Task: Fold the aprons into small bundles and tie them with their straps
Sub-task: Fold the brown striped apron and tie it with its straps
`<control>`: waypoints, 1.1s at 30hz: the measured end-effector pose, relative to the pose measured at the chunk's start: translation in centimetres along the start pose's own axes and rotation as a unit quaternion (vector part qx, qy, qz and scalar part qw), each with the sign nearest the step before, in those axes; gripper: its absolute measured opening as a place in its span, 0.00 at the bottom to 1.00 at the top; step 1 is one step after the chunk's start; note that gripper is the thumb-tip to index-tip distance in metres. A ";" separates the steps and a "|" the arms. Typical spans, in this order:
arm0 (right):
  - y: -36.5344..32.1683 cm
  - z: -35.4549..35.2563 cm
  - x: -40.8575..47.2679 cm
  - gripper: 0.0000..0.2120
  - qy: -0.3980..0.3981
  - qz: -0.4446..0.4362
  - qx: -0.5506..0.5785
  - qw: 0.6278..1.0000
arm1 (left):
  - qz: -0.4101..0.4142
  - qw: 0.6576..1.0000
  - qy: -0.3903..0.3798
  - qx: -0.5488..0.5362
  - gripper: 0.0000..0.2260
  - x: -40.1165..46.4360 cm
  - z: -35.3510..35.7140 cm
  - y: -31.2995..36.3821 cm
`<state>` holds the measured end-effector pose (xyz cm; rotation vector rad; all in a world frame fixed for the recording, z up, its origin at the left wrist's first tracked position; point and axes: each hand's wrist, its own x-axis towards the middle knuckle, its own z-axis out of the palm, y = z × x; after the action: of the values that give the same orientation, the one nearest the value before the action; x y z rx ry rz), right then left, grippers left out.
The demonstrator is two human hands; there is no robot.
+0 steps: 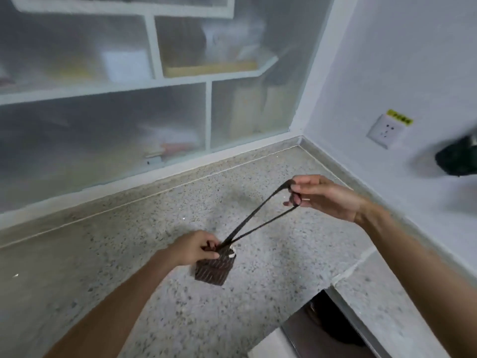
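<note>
Head view: left grip clutches one bundle; right grip pinches two straps.

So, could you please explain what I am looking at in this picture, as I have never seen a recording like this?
There is no machine here: a person wears a camera on the head, so the one picture looks down at their own bare hands. The left hand holds a small folded apron bundle, dark with stripes, at the speckled stone counter. The right hand pinches the bundle's black straps and pulls them taut, up and to the right. Behind stand frosted cabinet doors; a wall socket is on the right.
</note>
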<state>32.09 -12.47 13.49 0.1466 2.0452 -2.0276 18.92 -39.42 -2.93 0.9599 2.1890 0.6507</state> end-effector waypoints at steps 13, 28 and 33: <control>-8.6 -0.2 -13.9 0.05 0.286 -0.099 -0.086 0.949 | 0.229 0.972 -0.020 0.049 0.40 6.4 -1.4 23.2; -9.9 -11.9 -39.3 0.09 0.512 -0.011 -0.164 0.843 | 0.465 0.869 -0.145 -0.086 0.10 5.0 5.6 58.4; -10.0 -16.2 -46.6 0.10 0.594 0.056 -0.206 0.775 | 0.498 0.859 -0.108 -0.040 0.04 5.6 10.5 65.7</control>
<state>72.60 8.44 34.83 1.7835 2.9196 -1.3719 53.18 6.76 31.03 2.0157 1.3272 1.0003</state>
